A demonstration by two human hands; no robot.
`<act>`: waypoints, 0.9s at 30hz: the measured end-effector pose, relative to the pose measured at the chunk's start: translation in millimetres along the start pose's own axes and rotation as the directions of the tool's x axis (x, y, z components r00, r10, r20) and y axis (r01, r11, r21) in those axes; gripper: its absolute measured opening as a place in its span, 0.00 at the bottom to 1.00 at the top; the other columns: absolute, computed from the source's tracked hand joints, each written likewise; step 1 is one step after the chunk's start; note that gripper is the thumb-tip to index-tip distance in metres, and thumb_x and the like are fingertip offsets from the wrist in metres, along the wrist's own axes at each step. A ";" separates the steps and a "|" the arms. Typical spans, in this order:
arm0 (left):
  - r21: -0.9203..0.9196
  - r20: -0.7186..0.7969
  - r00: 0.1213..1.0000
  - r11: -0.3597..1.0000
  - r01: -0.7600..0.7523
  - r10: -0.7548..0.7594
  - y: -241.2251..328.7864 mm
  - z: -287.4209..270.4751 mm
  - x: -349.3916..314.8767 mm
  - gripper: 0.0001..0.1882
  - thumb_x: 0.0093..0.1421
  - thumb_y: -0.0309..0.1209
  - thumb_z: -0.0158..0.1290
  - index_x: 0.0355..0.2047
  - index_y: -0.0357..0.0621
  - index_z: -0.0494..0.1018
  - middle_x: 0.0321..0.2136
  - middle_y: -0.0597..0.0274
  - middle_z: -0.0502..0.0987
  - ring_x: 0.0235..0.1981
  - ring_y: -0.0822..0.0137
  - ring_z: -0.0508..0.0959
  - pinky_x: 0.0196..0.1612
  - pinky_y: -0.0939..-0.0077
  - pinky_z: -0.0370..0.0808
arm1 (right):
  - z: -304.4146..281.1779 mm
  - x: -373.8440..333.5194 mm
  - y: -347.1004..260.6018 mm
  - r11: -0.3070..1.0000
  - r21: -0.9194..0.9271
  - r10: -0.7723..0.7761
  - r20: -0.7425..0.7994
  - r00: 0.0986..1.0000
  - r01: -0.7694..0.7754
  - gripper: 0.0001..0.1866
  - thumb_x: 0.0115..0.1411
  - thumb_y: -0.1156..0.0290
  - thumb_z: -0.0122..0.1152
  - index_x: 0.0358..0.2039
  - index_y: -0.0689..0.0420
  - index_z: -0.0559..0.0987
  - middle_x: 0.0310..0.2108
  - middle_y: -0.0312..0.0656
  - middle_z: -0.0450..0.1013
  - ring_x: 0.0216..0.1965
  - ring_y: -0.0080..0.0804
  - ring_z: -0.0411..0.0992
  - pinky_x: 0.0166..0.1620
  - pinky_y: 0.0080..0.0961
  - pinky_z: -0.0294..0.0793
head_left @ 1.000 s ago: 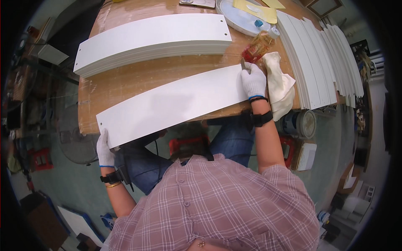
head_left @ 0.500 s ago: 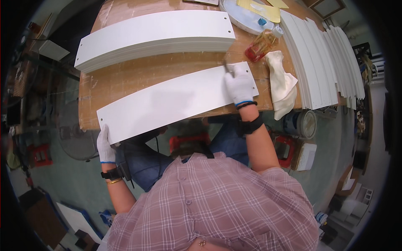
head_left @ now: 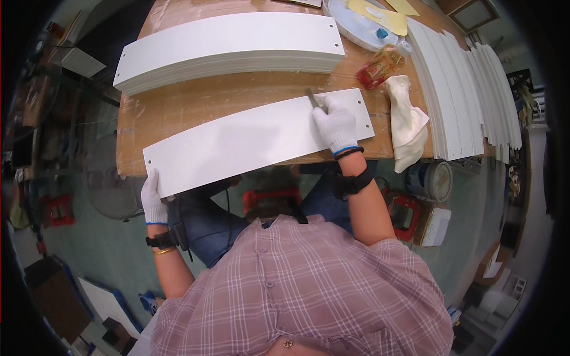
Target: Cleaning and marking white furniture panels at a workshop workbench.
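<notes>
A long white panel (head_left: 237, 139) with a hole at each visible corner lies slantwise across the near edge of the table. My left hand (head_left: 154, 199), in a white knit glove, grips its lower left end, thumb on top. Over the right part of the panel is my gloved right hand (head_left: 336, 124), closed around a narrow, flat, dark grey blade-like tool (head_left: 311, 98). The tool's tip points away, near the panel's far edge. Most of its handle is hidden in the glove.
Behind lies a stack of similar white panels (head_left: 231, 35). To the right on the table (head_left: 133, 133) are a crumpled cream cloth (head_left: 407, 124), a jar with red contents (head_left: 377, 68), a round pale tray (head_left: 350, 26) and more white panels (head_left: 442, 89). A bucket (head_left: 436, 180) stands below.
My right hand has slid a little left along the panel, and the tool shows more clearly. My left hand keeps its grip. The whole view has shifted slightly.
</notes>
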State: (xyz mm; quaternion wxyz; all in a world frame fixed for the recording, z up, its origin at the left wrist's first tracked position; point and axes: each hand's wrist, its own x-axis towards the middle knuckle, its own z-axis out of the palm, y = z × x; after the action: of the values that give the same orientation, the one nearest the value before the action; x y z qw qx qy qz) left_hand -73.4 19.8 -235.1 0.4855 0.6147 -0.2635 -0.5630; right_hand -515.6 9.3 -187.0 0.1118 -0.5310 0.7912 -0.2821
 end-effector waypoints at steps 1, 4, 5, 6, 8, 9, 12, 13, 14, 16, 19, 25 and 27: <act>0.019 -0.003 1.000 1.000 -0.004 0.004 -0.1 0.1 1.1 0.16 0.64 0.41 0.48 0.43 0.40 0.69 0.25 0.64 0.77 0.16 0.75 0.75 0.12 0.84 0.66 | -1.8 2.4 1.7 0.997 -0.015 0.079 0.027 0.996 -0.079 0.16 0.52 0.64 0.53 0.40 0.52 0.80 0.33 0.52 0.76 0.37 0.48 0.74 0.43 0.41 0.73; 0.014 0.012 1.000 1.000 -0.011 0.011 0.7 -0.3 -0.2 0.16 0.65 0.41 0.48 0.43 0.40 0.69 0.25 0.64 0.77 0.16 0.75 0.75 0.11 0.85 0.65 | 0.9 7.5 12.0 0.997 -0.072 0.029 0.015 0.999 -0.028 0.16 0.52 0.63 0.54 0.40 0.52 0.80 0.34 0.51 0.76 0.38 0.48 0.74 0.43 0.41 0.72; 0.013 0.012 1.000 1.000 -0.011 0.011 0.8 0.0 -0.7 0.16 0.65 0.41 0.48 0.43 0.40 0.69 0.25 0.64 0.77 0.16 0.75 0.75 0.11 0.85 0.65 | 3.8 5.5 11.4 0.997 -0.073 0.029 0.016 0.999 -0.027 0.16 0.52 0.63 0.54 0.40 0.52 0.80 0.34 0.51 0.76 0.38 0.48 0.74 0.43 0.41 0.72; 0.011 0.015 1.000 1.000 0.003 -0.003 1.0 0.3 -0.7 0.16 0.65 0.41 0.48 0.43 0.40 0.69 0.25 0.64 0.77 0.16 0.75 0.75 0.11 0.85 0.65 | 8.3 2.0 8.9 1.000 -0.007 -0.009 0.003 1.000 0.010 0.16 0.53 0.63 0.54 0.40 0.52 0.80 0.34 0.51 0.76 0.38 0.48 0.74 0.43 0.42 0.72; 0.007 0.012 1.000 1.000 0.013 -0.013 1.3 -1.4 0.0 0.16 0.64 0.41 0.48 0.42 0.40 0.70 0.24 0.64 0.77 0.16 0.75 0.74 0.11 0.85 0.65 | 8.5 1.7 5.7 0.997 0.063 -0.051 -0.010 0.999 0.052 0.16 0.53 0.63 0.54 0.40 0.52 0.80 0.35 0.51 0.76 0.38 0.48 0.74 0.43 0.42 0.72; -0.003 0.007 1.000 1.000 0.009 -0.009 -0.1 -1.3 1.1 0.16 0.64 0.41 0.49 0.42 0.40 0.70 0.24 0.64 0.77 0.15 0.75 0.74 0.11 0.85 0.65 | 2.1 4.7 7.2 0.999 0.037 -0.013 0.014 1.000 0.012 0.16 0.53 0.63 0.53 0.40 0.52 0.80 0.35 0.51 0.76 0.38 0.48 0.74 0.43 0.41 0.73; 0.010 0.016 1.000 1.000 -0.005 0.005 -1.0 -3.2 1.8 0.16 0.64 0.41 0.49 0.42 0.40 0.70 0.24 0.64 0.77 0.15 0.75 0.74 0.11 0.85 0.65 | 6.2 0.2 -1.2 0.998 0.006 -0.056 0.013 0.998 0.056 0.15 0.53 0.64 0.53 0.41 0.52 0.80 0.34 0.51 0.76 0.37 0.47 0.75 0.42 0.41 0.73; 0.036 0.028 1.000 0.999 -0.014 0.013 0.1 -4.1 -0.2 0.16 0.64 0.41 0.49 0.41 0.39 0.70 0.24 0.64 0.77 0.15 0.75 0.74 0.11 0.85 0.66 | 9.8 -3.2 -5.0 0.990 0.003 -0.139 -0.006 0.990 0.139 0.15 0.54 0.64 0.53 0.41 0.51 0.80 0.34 0.50 0.77 0.36 0.47 0.75 0.42 0.41 0.73; 0.036 0.026 1.000 0.999 -0.013 0.012 0.5 -3.3 -0.8 0.16 0.64 0.41 0.49 0.41 0.39 0.70 0.24 0.64 0.77 0.15 0.75 0.74 0.11 0.85 0.66 | 8.7 -3.2 -5.2 0.990 0.004 -0.140 -0.004 0.990 0.140 0.15 0.54 0.64 0.53 0.41 0.51 0.80 0.34 0.50 0.77 0.36 0.47 0.75 0.42 0.41 0.73; 0.032 0.015 1.000 0.999 -0.001 0.000 2.3 -0.6 -0.5 0.16 0.64 0.41 0.49 0.41 0.39 0.70 0.24 0.63 0.77 0.14 0.75 0.74 0.11 0.85 0.66 | 2.8 -0.6 -5.1 0.998 -0.049 -0.038 0.015 0.999 0.038 0.15 0.54 0.64 0.52 0.41 0.51 0.80 0.34 0.49 0.77 0.37 0.47 0.75 0.42 0.40 0.73; 0.030 -0.002 1.000 0.999 -0.029 0.029 0.2 -1.6 -0.4 0.17 0.64 0.41 0.49 0.41 0.39 0.70 0.24 0.63 0.77 0.14 0.75 0.74 0.11 0.85 0.66 | 4.9 0.9 -1.6 0.997 -0.057 -0.061 -0.001 0.998 0.060 0.15 0.54 0.65 0.52 0.41 0.49 0.80 0.37 0.47 0.76 0.39 0.45 0.74 0.43 0.39 0.73; 0.026 -0.032 0.999 1.000 0.015 -0.014 4.5 10.2 -2.0 0.16 0.64 0.42 0.49 0.41 0.40 0.70 0.23 0.64 0.77 0.14 0.75 0.74 0.11 0.84 0.64 | 10.0 -6.5 -26.1 0.976 0.063 -0.211 0.075 0.975 0.206 0.14 0.54 0.68 0.52 0.39 0.51 0.80 0.37 0.47 0.76 0.39 0.45 0.74 0.44 0.38 0.73; 0.044 -0.022 1.000 0.999 -0.002 0.003 1.5 4.5 -1.1 0.16 0.64 0.42 0.49 0.41 0.41 0.70 0.23 0.64 0.77 0.14 0.75 0.74 0.11 0.85 0.64 | 9.2 -3.0 -23.3 0.980 0.117 -0.178 0.132 0.975 0.163 0.14 0.53 0.67 0.52 0.39 0.52 0.80 0.37 0.48 0.76 0.39 0.47 0.74 0.45 0.38 0.73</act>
State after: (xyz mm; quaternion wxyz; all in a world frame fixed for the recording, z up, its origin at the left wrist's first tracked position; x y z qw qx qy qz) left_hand -77.5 18.8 -232.8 0.4755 0.6311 -0.2714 -0.5496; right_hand -491.8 2.6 -181.7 0.1708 -0.6092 0.7166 -0.2935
